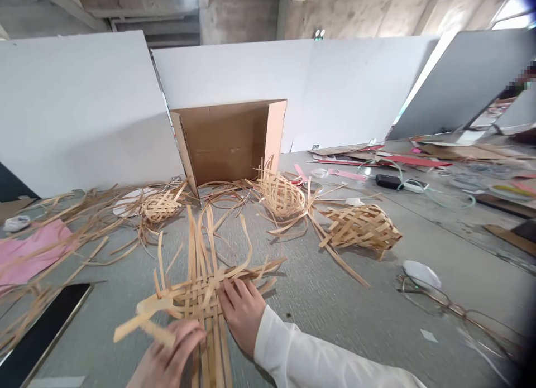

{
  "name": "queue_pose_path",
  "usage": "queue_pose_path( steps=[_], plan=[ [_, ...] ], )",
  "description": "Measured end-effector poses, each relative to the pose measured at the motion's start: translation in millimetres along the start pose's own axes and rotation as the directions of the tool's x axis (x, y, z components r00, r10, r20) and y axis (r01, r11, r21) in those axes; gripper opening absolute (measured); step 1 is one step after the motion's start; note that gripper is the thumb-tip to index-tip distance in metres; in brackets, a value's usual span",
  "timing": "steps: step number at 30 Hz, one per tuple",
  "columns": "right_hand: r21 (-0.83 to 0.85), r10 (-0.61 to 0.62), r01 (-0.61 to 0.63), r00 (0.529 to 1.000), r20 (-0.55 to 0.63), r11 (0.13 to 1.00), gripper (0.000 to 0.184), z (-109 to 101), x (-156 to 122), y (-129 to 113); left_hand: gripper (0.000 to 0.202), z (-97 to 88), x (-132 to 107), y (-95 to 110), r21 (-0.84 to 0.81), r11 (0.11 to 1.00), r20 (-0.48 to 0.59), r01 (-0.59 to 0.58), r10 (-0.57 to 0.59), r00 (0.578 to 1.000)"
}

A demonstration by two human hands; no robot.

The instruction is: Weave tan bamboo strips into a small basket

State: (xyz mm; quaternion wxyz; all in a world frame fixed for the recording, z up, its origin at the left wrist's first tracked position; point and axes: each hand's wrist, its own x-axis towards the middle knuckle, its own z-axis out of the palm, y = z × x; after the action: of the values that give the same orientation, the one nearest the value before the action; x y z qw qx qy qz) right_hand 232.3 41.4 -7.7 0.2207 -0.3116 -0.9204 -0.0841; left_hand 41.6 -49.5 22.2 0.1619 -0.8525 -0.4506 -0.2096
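Many tan strips (196, 292) interlace in checks, left fingers (189, 326) and right fingers (243, 289) both closed on them.

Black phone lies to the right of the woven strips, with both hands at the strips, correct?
Not quite: the black phone lies to the left of the woven strips, as the head view shows. The left hand and right hand are indeed both at the strips.
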Motion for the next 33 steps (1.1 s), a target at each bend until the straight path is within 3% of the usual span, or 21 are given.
queue_pose_path(
  steps=[4,7,11,16,20,22,26,30,33],
  plan=[
    [-0.04,0.124,-0.122,0.989,0.078,0.992,0.041,-5,-1,18,0.031,23.4,34,-13,-0.1,0.99,-0.141,0.096,-0.109,0.984],
    [-0.053,0.192,-0.188,0.977,0.096,0.981,0.042,-5,2,31,0.036,47.0,49,-21,-0.168,0.982,-0.1,0.085,-0.102,0.99],
    [-0.061,0.18,-0.176,0.981,0.068,0.983,0.044,4,7,37,0.053,68.8,57,-31,0.006,1.0,-0.027,0.01,-0.01,1.0],
    [-0.037,0.115,-0.122,0.98,-0.163,0.992,0.037,6,10,40,0.046,71.7,59,-38,0.117,0.992,-0.022,-0.052,0.055,0.998],
    [-0.036,0.092,-0.116,0.91,-0.404,0.993,0.024,-27,17,60,0.051,68.7,56,-42,0.159,0.984,-0.009,-0.085,0.088,0.996],
    [-0.044,0.163,-0.199,0.893,-0.419,0.979,0.024,-49,23,78,0.056,69.8,54,-46,0.187,0.975,0.024,-0.119,0.117,0.993],
    [0.092,0.27,-0.259,0.953,-0.14,0.962,0.028,-76,29,127,0.06,74.4,49,-52,0.246,0.957,0.053,-0.156,0.147,0.988],
    [0.218,0.336,-0.335,0.941,0.035,0.917,0.029,-74,21,176,0.055,74.6,49,-51,0.265,0.948,0.066,-0.178,0.166,0.984],
    [0.261,0.129,-0.209,0.947,0.294,0.942,0.025,-66,14,187,0.052,71.8,51,-49,0.245,0.955,0.071,-0.164,0.151,0.986]
  ],
)
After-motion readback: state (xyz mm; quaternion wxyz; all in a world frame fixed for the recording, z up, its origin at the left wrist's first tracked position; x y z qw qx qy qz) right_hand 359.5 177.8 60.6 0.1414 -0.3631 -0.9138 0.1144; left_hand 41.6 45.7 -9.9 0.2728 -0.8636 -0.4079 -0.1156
